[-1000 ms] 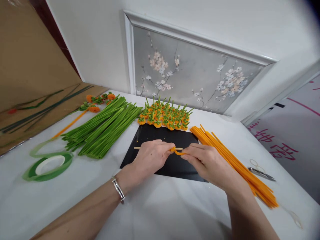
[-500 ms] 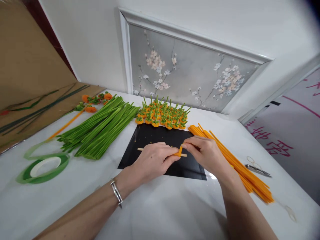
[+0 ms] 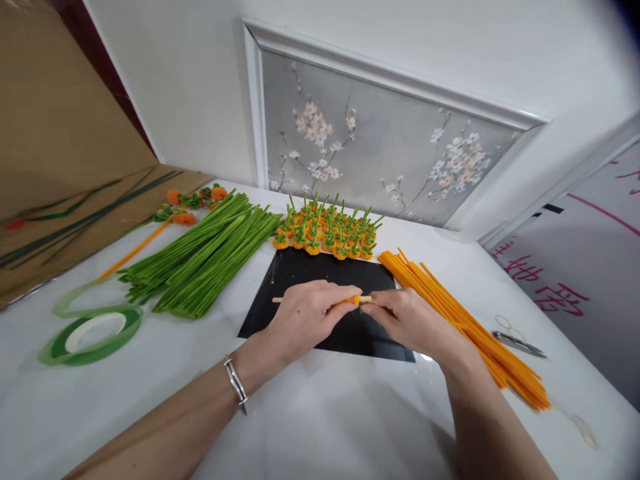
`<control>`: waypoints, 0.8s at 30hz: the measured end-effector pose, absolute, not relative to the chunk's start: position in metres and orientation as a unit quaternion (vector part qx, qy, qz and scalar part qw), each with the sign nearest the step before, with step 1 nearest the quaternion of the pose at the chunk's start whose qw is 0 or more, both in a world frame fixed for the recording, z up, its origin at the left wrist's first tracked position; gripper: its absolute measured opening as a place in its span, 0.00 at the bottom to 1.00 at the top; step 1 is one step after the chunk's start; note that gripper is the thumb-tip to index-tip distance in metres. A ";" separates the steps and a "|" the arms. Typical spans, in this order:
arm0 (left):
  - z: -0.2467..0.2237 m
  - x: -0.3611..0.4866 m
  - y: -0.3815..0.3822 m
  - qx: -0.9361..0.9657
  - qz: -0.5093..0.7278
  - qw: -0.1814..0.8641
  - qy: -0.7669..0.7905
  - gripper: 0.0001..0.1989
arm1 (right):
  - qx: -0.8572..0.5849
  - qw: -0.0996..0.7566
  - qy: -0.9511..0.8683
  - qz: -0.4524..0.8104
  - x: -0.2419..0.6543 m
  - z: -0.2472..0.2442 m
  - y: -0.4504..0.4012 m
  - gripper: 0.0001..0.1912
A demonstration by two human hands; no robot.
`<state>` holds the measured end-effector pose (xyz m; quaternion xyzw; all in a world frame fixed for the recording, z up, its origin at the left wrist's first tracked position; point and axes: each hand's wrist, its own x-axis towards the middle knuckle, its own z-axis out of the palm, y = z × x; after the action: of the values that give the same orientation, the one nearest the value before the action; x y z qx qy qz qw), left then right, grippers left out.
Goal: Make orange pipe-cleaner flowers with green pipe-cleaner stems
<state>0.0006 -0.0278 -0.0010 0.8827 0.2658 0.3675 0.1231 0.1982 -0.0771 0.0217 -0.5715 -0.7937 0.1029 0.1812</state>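
Note:
My left hand is closed around a thin wooden stick, and its thumb and forefinger pinch an orange pipe cleaner wound on it. The stick lies sideways, a short piece showing left of the hand and a bit more right of the orange coil. My right hand is closed at the stick's right end, its fingertips pinching low by the tail of the pipe cleaner, mostly hidden. Both hands are over a black mat dotted with small orange bits.
Behind the mat stand several orange pipe-cleaner blooms with green stems. Green pipe cleaners and a roll of green tape lie left. Orange pipe cleaners and small scissors lie right. A cardboard sheet borders the far left.
The pipe cleaner's end, upright above the stick before, is now down around it. My right hand has dropped from above the stick to its right end. My left hand keeps its grip.

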 end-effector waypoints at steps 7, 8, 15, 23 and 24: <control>0.005 -0.002 -0.026 0.859 0.371 0.146 0.320 0.08 | -0.546 0.153 -0.818 0.099 0.192 0.030 -0.086 0.15; 0.006 -0.002 -0.025 0.861 0.365 0.142 0.325 0.08 | -0.541 0.152 -0.821 0.102 0.191 0.031 -0.087 0.15; 0.001 -0.004 -0.022 0.889 0.305 0.080 0.332 0.08 | -0.517 0.203 -0.827 0.088 0.191 0.039 -0.092 0.10; -0.004 -0.001 -0.024 0.918 0.297 0.055 0.258 0.09 | -0.527 0.327 -0.783 0.048 0.192 0.033 -0.083 0.07; -0.003 0.000 -0.025 0.919 0.297 0.058 0.252 0.09 | -0.534 0.335 -0.775 0.043 0.192 0.032 -0.081 0.07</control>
<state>-0.0002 -0.0248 -0.0030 0.9190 0.2524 0.2974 0.0579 0.1923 -0.0811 0.0318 -0.5344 -0.7746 0.0426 0.3354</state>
